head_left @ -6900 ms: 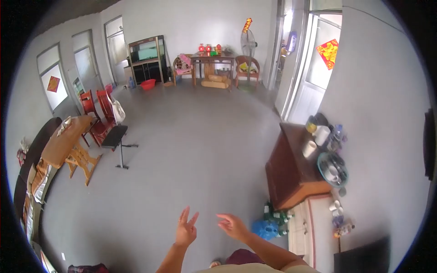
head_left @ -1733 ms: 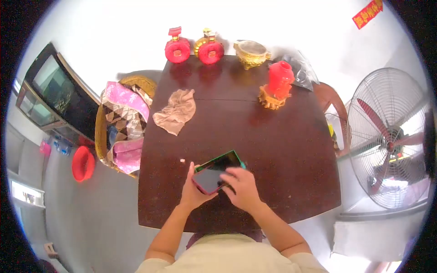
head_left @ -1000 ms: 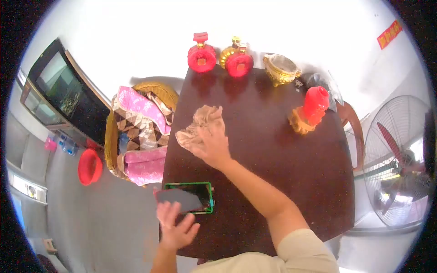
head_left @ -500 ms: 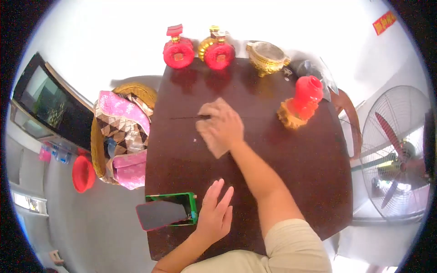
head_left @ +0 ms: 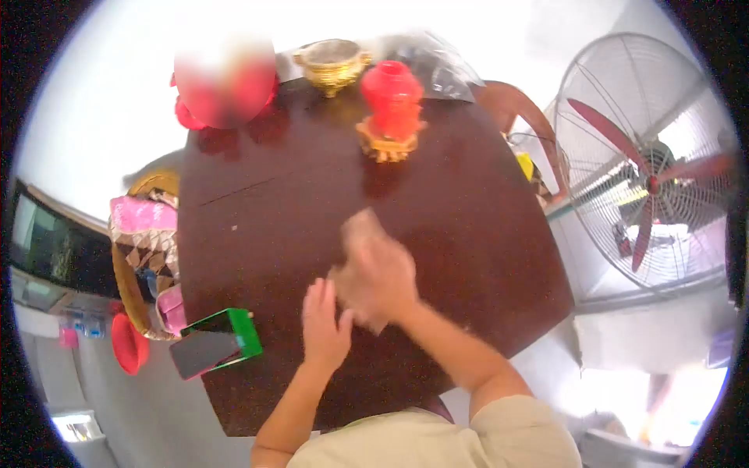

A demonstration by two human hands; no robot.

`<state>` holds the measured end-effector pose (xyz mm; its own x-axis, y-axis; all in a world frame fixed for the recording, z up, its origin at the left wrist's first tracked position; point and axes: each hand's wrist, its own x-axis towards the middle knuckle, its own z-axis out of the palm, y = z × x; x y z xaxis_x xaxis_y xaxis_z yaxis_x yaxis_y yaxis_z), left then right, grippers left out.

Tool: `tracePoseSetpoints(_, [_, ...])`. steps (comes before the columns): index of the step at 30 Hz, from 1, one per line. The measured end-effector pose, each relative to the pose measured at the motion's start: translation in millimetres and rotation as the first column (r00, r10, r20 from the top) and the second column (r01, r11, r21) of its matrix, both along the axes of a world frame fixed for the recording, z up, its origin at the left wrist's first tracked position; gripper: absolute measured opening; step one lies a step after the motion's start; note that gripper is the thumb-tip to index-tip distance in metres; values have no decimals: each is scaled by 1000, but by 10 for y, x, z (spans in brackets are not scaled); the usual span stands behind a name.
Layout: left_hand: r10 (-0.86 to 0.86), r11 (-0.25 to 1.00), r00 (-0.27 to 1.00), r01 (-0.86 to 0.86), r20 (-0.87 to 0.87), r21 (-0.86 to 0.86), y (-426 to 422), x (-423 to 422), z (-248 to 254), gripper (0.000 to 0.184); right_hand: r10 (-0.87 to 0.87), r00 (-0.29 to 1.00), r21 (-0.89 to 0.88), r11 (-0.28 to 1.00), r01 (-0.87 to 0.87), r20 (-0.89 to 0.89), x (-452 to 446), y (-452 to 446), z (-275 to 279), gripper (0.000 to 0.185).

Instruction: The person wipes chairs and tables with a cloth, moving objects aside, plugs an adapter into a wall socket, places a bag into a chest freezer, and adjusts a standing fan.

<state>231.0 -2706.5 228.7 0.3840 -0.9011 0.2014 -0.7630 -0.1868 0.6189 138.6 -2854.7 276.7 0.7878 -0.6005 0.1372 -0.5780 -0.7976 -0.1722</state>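
Observation:
A brown cloth (head_left: 361, 228) lies under my right hand (head_left: 384, 274), which grips it against the dark wooden table (head_left: 468, 257); motion smears both. Close by on the left is my left hand (head_left: 328, 324), fingers stretched out and nothing held. Its fingertips come up to the lower left edge of the cloth; whether they touch it I cannot tell. Farther left, a dark phone-like slab (head_left: 207, 353) with a red rim rests on a green open box (head_left: 248, 333) at the table's left edge.
Along the back stand red bottles (head_left: 199, 109), partly blurred, a golden bowl (head_left: 331, 69), and a red vase-like ornament (head_left: 392, 101) on a yellow base (head_left: 388, 147). A plastic bag (head_left: 441, 70) lies behind. Right of the table is a large fan (head_left: 651, 168); a draped chair (head_left: 144, 222) stands left.
The view has swung to the right. My right hand has drawn the cloth nearer to me across the table, and my left hand is now close beside it.

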Motion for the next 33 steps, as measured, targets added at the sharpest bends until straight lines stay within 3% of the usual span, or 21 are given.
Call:
tracePoseSetpoints(1, [11,1000,998,-12,62,20,-48,-70,-51,59,74,975,115,988,-101,211,-207,156,-112,63])
tracePoseSetpoints(2, [-15,994,1000,16,-13,106,-107,-156,-86,63,128,950,70,986,-154,286,-414,266,-395,55])
tracePoseSetpoints(3, [-55,991,998,50,34,124,-180,-315,-144,64,184,918,18,979,-203,353,-621,376,-678,47])
tracePoseSetpoints(5, [-133,980,983,111,124,168,-327,-672,-233,66,172,926,42,979,-198,337,-962,61,-610,40])
tracePoseSetpoints(7, [-201,962,976,180,88,207,-609,-1029,-201,65,124,986,169,980,-105,-112,-1289,-555,-369,41])
tracePoseSetpoints(9, [-236,959,971,229,26,164,-943,-1376,-145,63,-63,961,251,959,134,-271,-1645,-1285,-539,43])
tracePoseSetpoints(11, [-279,951,960,270,40,148,-1202,-1686,-84,60,-106,989,-60,993,100,-99,-2240,-1846,-713,41])
tracePoseSetpoints(13, [-327,936,945,321,19,143,-1378,-1907,-37,59,-248,967,-48,967,251,53,-2744,-2198,-920,42])
tracePoseSetpoints(15, [-354,929,933,343,62,138,-1436,-2046,-99,56,-259,958,-172,945,277,125,-3205,-2369,-1158,43])
tracePoseSetpoints(18, [-381,912,922,363,66,192,-1448,-2138,-154,55,-384,905,-23,919,394,184,-3669,-2024,-956,44])
tracePoseSetpoints(24, [-427,886,902,403,66,228,-1334,-2286,-139,53,-668,739,171,741,649,90,-4243,-1196,-878,48])
tracePoseSetpoints(27, [-422,890,905,401,56,217,-1241,-2260,-108,52,-644,757,-22,760,650,115,-4323,-860,-876,51])
tracePoseSetpoints(33, [-368,912,927,345,70,224,-1068,-2178,-196,50,-650,754,-8,757,654,93,-4128,-1260,-887,54])
